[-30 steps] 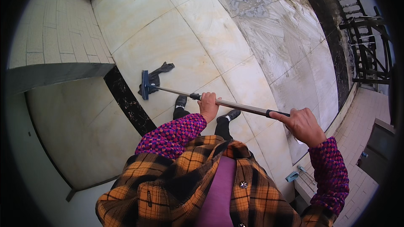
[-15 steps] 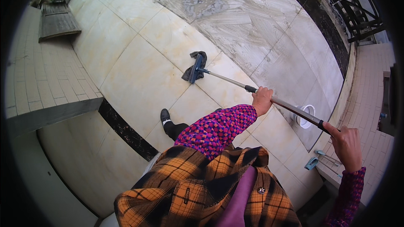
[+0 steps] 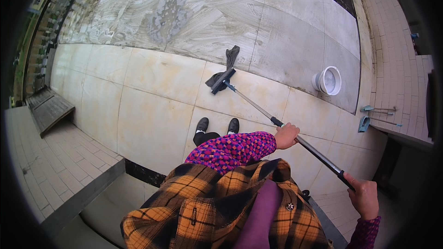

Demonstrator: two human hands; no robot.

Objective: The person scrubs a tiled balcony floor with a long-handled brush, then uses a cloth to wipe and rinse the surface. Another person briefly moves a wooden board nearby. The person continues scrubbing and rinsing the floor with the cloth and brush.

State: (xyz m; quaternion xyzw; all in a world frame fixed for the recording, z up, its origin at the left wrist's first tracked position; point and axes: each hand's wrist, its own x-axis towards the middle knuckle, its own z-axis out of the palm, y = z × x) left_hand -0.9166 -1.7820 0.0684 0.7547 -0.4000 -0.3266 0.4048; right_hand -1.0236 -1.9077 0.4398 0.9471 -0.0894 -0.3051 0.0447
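Note:
I hold a long-handled mop (image 3: 258, 106) with both hands. My left hand (image 3: 286, 136) grips the metal pole near its middle. My right hand (image 3: 364, 197) clasps the black grip at the pole's end, at the lower right. The mop head (image 3: 222, 80) rests on the pale tiled floor (image 3: 152, 106) ahead of my black shoes (image 3: 217, 125), with a dark grey cloth (image 3: 229, 62) bunched under and beyond it. The tiles beyond the cloth are wet and streaked.
A white bucket (image 3: 328, 81) stands on the floor to the right of the mop. Two blue-headed tools (image 3: 376, 116) lie by the brick-paved ledge at right. A low raised step (image 3: 64, 166) and a slatted wooden bench (image 3: 48, 108) are on my left.
My view has swung, so the mop head now sits nearer the picture's centre with the bucket farther up right. Both hands keep their hold on the pole.

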